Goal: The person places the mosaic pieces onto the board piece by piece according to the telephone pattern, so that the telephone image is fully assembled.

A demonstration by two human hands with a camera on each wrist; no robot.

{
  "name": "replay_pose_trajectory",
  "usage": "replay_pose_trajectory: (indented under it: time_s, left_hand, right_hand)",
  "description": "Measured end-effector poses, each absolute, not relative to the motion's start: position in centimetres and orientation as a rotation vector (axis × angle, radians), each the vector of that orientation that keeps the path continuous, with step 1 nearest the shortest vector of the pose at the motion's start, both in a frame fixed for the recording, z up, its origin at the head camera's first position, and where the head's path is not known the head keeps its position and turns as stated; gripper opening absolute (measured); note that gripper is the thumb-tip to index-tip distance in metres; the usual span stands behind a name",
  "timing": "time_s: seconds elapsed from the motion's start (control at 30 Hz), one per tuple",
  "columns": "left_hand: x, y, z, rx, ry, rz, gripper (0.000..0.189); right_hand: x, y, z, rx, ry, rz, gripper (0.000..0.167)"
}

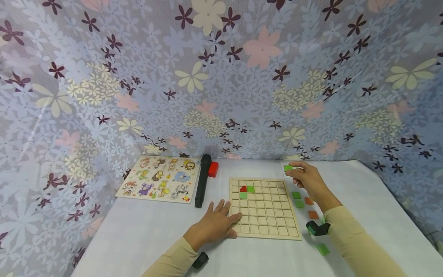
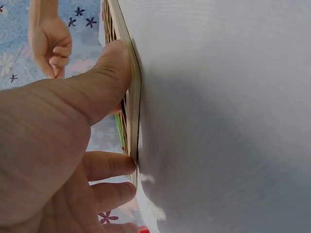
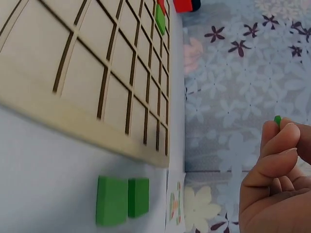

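A wooden grid board [image 1: 266, 209] lies on the white table; a red quarter-round tile [image 1: 243, 189], a green tile [image 1: 250, 189] and a lighter green tile [image 1: 243, 196] sit in its upper-left cells. My left hand [image 1: 216, 224] rests with spread fingers at the board's left edge; the left wrist view shows its thumb [image 2: 116, 63] over the rim. Beyond the board's far right corner, my right hand [image 1: 309, 181] pinches a small green tile [image 1: 288, 168] between thumb and fingers. In the right wrist view only a sliver of that tile [image 3: 277, 119] shows.
Right of the board lie loose green tiles [image 1: 296, 195] and orange tiles [image 1: 313, 214], with another green tile [image 1: 323, 249] nearer. A printed sheet [image 3: 175, 201] lies by the far right corner. Leftward are a black microphone [image 1: 202, 184], a red block [image 1: 213, 169] and an animal puzzle [image 1: 157, 179].
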State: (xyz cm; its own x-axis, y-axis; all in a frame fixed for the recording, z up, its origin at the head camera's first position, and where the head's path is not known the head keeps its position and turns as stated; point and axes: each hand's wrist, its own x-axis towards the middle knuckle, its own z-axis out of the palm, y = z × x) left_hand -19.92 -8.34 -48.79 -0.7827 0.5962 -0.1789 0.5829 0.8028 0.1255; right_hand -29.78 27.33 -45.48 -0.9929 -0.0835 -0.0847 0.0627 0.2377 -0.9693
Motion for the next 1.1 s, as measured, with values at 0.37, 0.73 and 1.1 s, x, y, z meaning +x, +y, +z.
replay_pose_trajectory:
  time_s: [0.37, 0.73, 1.1]
  left_hand:
    - [-19.9, -8.4, -48.8, 0.925, 2.792, 0.079, 0.067]
    - [-19.8, -8.3, -48.9, 0.934, 2.793, 0.099, 0.067]
    - [-20.0, -8.4, -49.0, 0.929, 2.79, 0.119, 0.068]
  right_hand:
    - [-30.3, 24.5, -46.7, -0.062, 2.314, -1.826, 0.047]
    - [-30.7, 22.5, -47.6, -0.06, 2.287, -1.736, 0.05]
    - [-31.2, 20.5, -48.4, -0.109, 2.284, -1.671, 0.043]
